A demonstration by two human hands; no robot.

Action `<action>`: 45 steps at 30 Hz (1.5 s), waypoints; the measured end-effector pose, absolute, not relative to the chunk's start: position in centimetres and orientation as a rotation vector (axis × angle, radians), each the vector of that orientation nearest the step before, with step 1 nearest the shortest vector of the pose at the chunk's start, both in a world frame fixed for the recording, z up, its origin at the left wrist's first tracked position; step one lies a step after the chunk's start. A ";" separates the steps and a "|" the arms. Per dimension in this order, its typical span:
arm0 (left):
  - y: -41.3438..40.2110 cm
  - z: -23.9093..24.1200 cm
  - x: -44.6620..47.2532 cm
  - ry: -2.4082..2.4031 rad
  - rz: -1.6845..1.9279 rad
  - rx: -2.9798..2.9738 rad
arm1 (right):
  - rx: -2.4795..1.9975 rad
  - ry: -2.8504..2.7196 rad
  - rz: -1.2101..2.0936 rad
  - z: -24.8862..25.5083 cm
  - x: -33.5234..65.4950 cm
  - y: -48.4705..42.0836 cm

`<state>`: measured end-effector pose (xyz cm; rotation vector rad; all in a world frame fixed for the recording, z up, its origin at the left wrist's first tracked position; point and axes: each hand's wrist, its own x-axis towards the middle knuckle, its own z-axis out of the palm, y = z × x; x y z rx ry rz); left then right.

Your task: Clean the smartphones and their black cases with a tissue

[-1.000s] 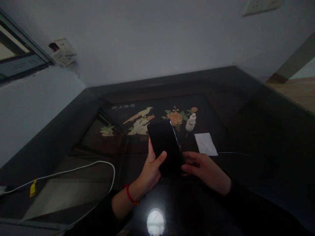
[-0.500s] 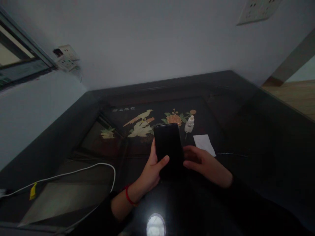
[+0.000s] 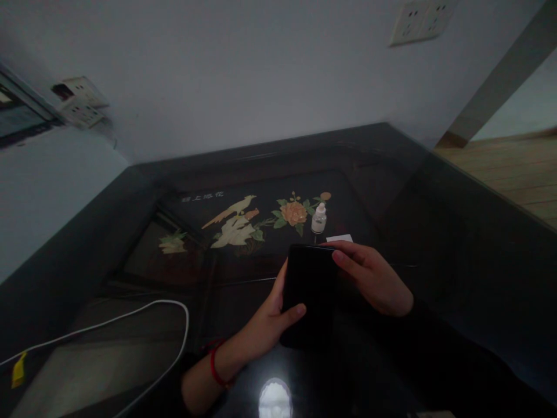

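A black smartphone (image 3: 310, 296) with a dark screen is held upright over the table. My left hand (image 3: 272, 325), with a red string bracelet at its wrist, wraps the phone's left side, thumb across the front. My right hand (image 3: 374, 276) grips the upper right corner, thumb on the front edge and fingers behind. Beyond the phone stands a small clear bottle (image 3: 319, 219) with a white cap and label. A white slip of paper (image 3: 340, 238) lies behind my right hand, mostly hidden by it.
The glossy dark table (image 3: 418, 203) carries a bird-and-flower picture (image 3: 237, 226). A white cable (image 3: 130, 312) with a yellow tag (image 3: 18, 370) curves across the left side. Wall sockets (image 3: 422, 22) are at the upper right, others (image 3: 82, 101) at the left. A bright light reflection shows near the front.
My right hand has moved from beside the phone onto its upper right corner. The phone and my left hand sit lower in view. The camera view has shifted slightly right.
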<state>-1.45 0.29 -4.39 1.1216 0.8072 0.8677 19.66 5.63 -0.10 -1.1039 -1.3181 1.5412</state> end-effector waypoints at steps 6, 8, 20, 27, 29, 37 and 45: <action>0.4 -4.1 -1.0 0.789 0.885 1.109 | -1.216 -1.410 1.373 0.1 19.5 5.7; 0.4 -4.1 -0.9 0.777 0.902 1.097 | -1.218 -1.420 1.357 0.1 19.4 5.7; 1.2 -3.0 -0.8 0.960 1.056 0.970 | -1.166 -1.455 1.619 -1.0 18.7 5.4; 3.6 -3.9 -0.5 1.230 1.173 1.228 | -1.216 -1.606 1.577 -3.8 16.3 4.7; 4.4 -4.4 -0.4 1.314 1.072 1.344 | -1.260 -1.720 1.422 -3.9 16.0 5.4; 7.0 -4.4 -0.5 1.871 0.457 2.017 | -1.532 -1.976 1.047 -4.1 16.1 8.1; 7.7 -3.5 -0.3 1.987 0.248 2.161 | -1.699 -2.090 0.943 -4.0 15.7 9.1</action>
